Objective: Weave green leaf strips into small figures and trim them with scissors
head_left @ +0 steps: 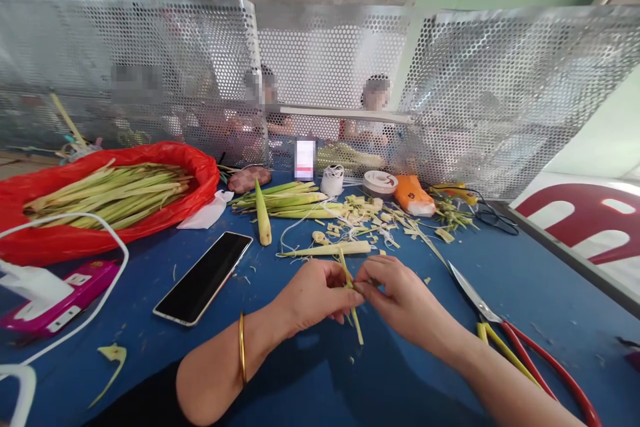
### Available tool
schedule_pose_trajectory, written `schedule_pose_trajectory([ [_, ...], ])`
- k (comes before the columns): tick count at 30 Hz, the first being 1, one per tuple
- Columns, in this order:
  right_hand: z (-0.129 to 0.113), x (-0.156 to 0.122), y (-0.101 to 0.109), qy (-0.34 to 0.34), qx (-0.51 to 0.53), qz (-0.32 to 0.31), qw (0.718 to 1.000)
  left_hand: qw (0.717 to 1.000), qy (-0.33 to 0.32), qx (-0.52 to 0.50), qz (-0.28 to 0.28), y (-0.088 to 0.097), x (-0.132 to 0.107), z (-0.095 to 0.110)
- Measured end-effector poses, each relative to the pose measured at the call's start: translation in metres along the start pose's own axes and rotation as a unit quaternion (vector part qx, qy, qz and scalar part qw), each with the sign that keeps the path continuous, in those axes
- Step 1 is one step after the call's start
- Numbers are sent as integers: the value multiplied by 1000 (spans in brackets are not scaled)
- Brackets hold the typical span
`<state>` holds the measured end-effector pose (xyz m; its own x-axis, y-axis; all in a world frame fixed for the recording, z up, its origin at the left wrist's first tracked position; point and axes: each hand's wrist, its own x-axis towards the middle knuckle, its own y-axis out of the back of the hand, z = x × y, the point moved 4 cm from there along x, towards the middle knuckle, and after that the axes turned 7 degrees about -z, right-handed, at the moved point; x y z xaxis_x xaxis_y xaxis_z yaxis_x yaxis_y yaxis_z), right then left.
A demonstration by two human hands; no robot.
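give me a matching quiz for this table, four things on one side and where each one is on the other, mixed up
Things:
1. phone
2. scissors
3. red bag
4. thin leaf strip

Places:
a. pinched between the left hand and the right hand
b. far left, holding long green stalks
c. flat on the blue table, left of the left hand
d. right of the right hand

Pairs: 1-c, 2-d, 3-b, 4-a
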<state>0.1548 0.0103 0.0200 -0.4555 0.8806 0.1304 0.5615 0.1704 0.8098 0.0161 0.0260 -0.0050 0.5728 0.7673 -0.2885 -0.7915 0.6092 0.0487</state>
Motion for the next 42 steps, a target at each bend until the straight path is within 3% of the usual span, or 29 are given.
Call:
schedule_pose_trajectory([
  [5, 8, 1, -3, -93, 60, -50, 993, 1000, -11, -8, -1, -2, 1, -2],
  [13, 11, 2, -8, -124, 62, -66, 988, 999, -19, 14, -25, -4, 4, -5],
  [17, 17, 3, -11, -153, 153, -55, 975, 1000, -5, -19, -21, 0, 4, -3],
  [20, 21, 4, -12, -160, 313, -11, 936, 999, 14, -50, -3, 6, 3, -1],
  [23, 20, 4, -14, -139, 474, 16, 869, 997, 29, -67, -4, 9, 1, 0],
  [25, 19, 4, -16, -140, 530, 25, 836, 996, 35, -86, -9, 9, 0, 0],
  [27, 20, 3, -19, -148, 545, 34, 825, 994, 41, -101, -14, 8, 0, -1],
  [34, 24, 3, -21, -188, 452, 52, 870, 997, 25, -79, -6, 3, 0, 0],
  [39, 30, 4, -23, -184, 333, 50, 923, 1000, 7, -10, -20, -2, 1, 0],
  [42, 32, 5, -22, -179, 288, 58, 939, 1000, 11, -23, -12, -3, 0, 0],
])
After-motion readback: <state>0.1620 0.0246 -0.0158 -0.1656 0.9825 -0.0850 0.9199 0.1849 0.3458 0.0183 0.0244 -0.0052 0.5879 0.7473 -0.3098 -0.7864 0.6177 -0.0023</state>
